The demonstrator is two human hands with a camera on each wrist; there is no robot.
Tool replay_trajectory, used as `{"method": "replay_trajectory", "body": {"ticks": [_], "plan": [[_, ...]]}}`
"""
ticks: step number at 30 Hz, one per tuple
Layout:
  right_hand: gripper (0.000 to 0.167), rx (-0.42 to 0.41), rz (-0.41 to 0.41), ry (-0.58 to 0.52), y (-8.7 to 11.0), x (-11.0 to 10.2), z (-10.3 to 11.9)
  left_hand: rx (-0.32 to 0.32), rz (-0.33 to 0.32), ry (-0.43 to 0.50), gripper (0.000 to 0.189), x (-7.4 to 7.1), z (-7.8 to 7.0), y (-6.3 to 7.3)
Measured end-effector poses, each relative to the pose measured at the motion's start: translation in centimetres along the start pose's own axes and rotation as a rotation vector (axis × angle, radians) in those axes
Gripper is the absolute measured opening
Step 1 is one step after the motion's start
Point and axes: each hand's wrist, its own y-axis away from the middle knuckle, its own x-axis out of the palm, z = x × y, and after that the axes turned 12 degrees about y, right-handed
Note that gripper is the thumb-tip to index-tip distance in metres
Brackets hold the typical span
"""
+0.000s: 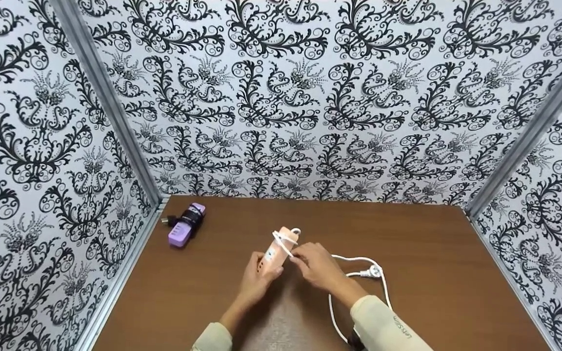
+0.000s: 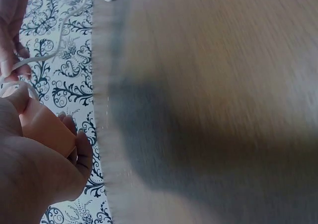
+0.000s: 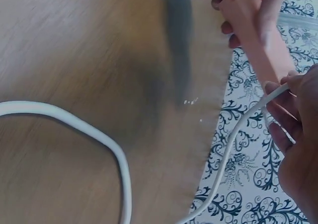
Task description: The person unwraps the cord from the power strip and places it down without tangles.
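Note:
My left hand [image 1: 256,280] grips the lower end of a peach-coloured power strip [image 1: 278,259], held tilted above the table. A white cord [image 1: 283,243] crosses the strip's upper part, and a small loop of it shows at the top end. My right hand [image 1: 317,265] pinches that cord beside the strip, as the right wrist view also shows, with the cord [image 3: 231,144] trailing from the fingers. The rest of the cord runs in loose curves on the table to the right, near its white plug [image 1: 373,271]. In the left wrist view the strip [image 2: 49,129] lies within the left hand's curled fingers.
At the back left of the brown table [image 1: 408,239] lies a purple power strip [image 1: 181,234] with a black cord [image 1: 192,216] wound round it. Patterned walls [image 1: 300,122] with grey metal corner posts [image 1: 110,102] enclose the back and sides.

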Motion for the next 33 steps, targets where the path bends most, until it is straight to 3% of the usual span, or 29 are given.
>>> {"method": "replay_trajectory", "body": {"ticks": [6,12,20,28,33], "plan": [[0.009,0.055,-0.046,0.037,-0.8,-0.7,0.0,0.004,0.017,-0.036,0.050,-0.3,0.1,-0.1],[0.007,0.171,-0.102,0.044,-1.3,-1.2,-1.0,0.030,0.036,-0.076,0.050,-0.7,0.0,-0.2],[0.008,0.339,-0.050,0.008,-0.8,-0.9,-3.2,0.031,0.036,-0.070,0.049,-1.0,0.1,-0.2],[0.009,0.447,-0.054,-0.109,0.9,-0.4,-6.0,0.006,-0.072,-0.082,0.046,-2.1,0.2,-0.4],[0.008,0.513,-0.028,-0.151,2.6,-0.1,-8.0,-0.014,-0.135,-0.041,0.044,-3.0,-0.1,-0.7]]}}
